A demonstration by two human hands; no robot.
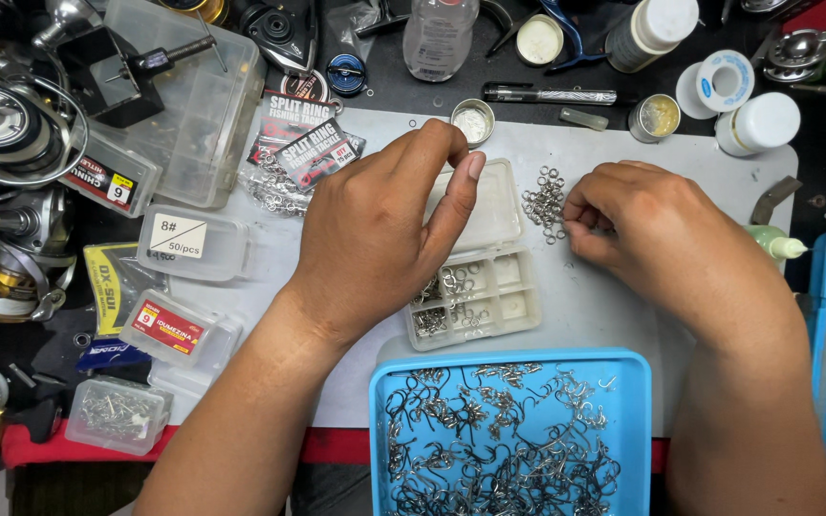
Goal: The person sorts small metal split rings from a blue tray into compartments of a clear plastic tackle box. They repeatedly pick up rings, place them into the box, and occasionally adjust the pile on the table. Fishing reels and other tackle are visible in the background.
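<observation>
Split rings (544,201) lie piled between compartment box (489,287) and right hand (652,234).

Your 2 forearms rise from the bottom edge toward the frame's middle. Your left hand (375,239) arches, knuckles up, thumb and forefinger stretched upward-right. Your right hand (647,229), center right, curls, fingertips pinched together, pointing left.

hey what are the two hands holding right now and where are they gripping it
Cannot be told for certain: the right hand pinches at the pile of small split rings; the left hand hovers over the open compartment box, fingertips together.
</observation>
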